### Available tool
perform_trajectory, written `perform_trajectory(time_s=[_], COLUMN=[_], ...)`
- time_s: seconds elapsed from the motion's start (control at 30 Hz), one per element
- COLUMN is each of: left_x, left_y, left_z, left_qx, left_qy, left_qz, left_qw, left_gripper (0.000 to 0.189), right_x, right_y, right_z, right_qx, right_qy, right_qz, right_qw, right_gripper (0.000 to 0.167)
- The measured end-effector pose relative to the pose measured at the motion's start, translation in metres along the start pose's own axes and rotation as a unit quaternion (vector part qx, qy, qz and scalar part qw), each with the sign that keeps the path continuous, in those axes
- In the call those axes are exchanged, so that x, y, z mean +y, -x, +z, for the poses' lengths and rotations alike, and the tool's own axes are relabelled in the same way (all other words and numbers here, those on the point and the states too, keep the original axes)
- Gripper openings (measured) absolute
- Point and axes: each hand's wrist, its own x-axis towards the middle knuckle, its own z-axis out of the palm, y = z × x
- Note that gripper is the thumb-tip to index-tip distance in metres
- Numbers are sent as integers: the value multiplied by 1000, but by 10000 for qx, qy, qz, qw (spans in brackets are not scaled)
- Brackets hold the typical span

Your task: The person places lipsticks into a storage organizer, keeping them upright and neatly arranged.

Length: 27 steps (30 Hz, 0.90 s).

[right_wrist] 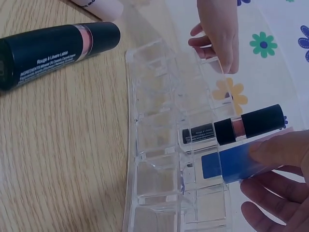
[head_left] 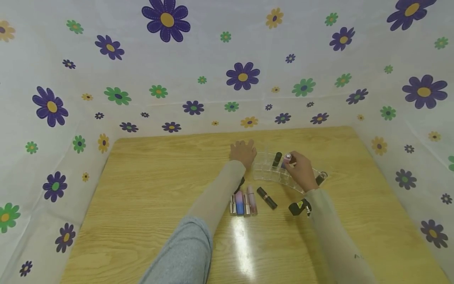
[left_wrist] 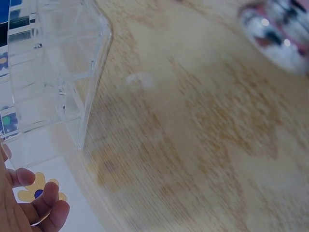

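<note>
Black lipstick tube [head_left: 267,198] lying up front on the wood-grain tabletop [head_left: 149,177]

Right hand [head_left: 301,171] fingers pinch a blue-to-pink ombré tube [right_wrist: 231,162], shiny tip up, bottom in a curved clear-plastic organizer [right_wrist: 154,123], beside a second black tube [right_wrist: 263,122]. Left hand [head_left: 243,153]: fingers slightly spread by the organizer's end.

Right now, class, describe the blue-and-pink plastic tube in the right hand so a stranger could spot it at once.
On the yellowish wooden table, find the curved, clear plastic organizer. There, the right hand pinches a blue-and-pink tube, blue end down. That blue sets it apart from the black cylindrical tube standing beside it.
</note>
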Motion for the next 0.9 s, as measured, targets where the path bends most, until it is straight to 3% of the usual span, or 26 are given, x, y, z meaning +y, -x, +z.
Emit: perform_trajectory(time_s=[0.57, 0.73, 0.9], left_x=[-1, -2, -2], left_y=[0, -1, -2], left_z=[3, 6, 5], left_qx=[58, 121, 127], left_qy=[-57, -29, -174], left_qz=[-3, 38, 64], left_qw=[10000, 9999, 9997], left_gripper=[42, 42, 42], right_x=[0, -8, -25], right_y=[1, 14, 37], right_z=[-5, -12, -6], right_qx=[-385, -32, 333], right_qy=[-60, 6, 256], right_qz=[244, 353, -3], right_qw=[9989, 9994, 9991], right_gripper=[30, 36, 37])
